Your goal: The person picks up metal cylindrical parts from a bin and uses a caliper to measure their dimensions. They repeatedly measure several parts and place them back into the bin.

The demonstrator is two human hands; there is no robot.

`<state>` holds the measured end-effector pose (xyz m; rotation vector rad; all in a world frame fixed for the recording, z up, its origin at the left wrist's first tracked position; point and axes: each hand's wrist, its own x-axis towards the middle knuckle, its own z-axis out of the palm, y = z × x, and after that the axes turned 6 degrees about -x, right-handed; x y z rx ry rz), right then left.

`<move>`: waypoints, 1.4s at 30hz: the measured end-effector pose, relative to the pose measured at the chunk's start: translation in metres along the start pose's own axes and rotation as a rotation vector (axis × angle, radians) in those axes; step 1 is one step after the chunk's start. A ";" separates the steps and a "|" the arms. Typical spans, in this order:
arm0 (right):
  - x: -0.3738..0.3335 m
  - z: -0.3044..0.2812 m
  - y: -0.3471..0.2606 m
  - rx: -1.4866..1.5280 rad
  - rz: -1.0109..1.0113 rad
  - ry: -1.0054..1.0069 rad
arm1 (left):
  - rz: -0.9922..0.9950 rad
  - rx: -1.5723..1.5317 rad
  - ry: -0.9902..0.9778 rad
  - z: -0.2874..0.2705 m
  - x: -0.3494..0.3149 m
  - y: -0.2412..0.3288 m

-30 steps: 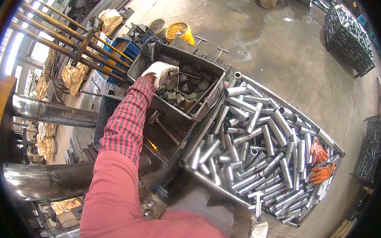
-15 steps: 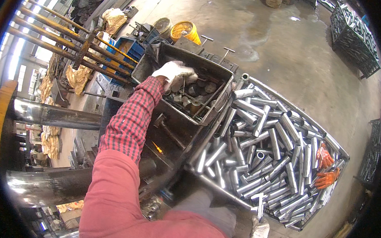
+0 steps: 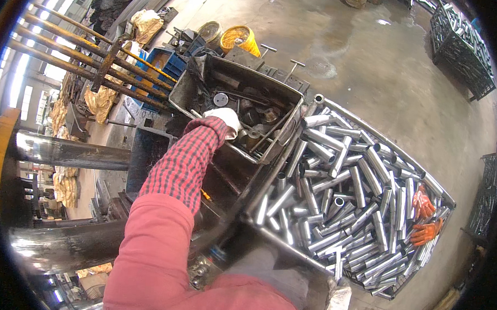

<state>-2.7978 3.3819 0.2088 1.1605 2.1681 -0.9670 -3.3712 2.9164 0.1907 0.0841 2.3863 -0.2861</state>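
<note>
My left hand [image 3: 226,121], in a white glove, reaches over the near edge of a dark metal tray [image 3: 187,90]. Its fingers point down among round metal parts and are mostly hidden, so what they grip does not show. A pale round disc [image 3: 221,100] lies in the tray just beyond the hand, with several dull cylindrical pieces [image 3: 251,117] to its right. Low at the right, my right hand [image 3: 338,301], also gloved, is closed around a slim silver caliper [image 3: 338,264] that points up beside the bin of tubes.
A large bin [image 3: 449,198] full of shiny cut tubes [image 3: 369,177] stands to the right, with orange gloves [image 3: 424,232] on top. Behind the tray are a yellow bucket [image 3: 239,39] and T-handled rods [image 3: 294,71]. Thick machine bars [image 3: 74,150] fill the left.
My left hand has drawn back from the tray's middle to its near edge and dipped lower. The pale disc has come into sight. My right hand stays in place with the caliper.
</note>
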 end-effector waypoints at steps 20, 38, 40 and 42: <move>-0.022 -0.030 0.036 -0.137 0.056 0.056 | 0.101 0.071 0.194 -0.024 0.014 -0.023; -0.035 -0.161 -0.173 0.299 -0.428 -0.183 | 0.719 -2.633 -0.451 0.010 -0.361 0.248; -0.053 -0.163 -0.187 0.449 -0.448 -0.260 | 0.591 -2.677 -0.408 0.026 -0.396 0.263; -0.072 -0.170 -0.190 0.431 -0.387 -0.336 | 0.571 -2.698 -0.452 0.037 -0.419 0.265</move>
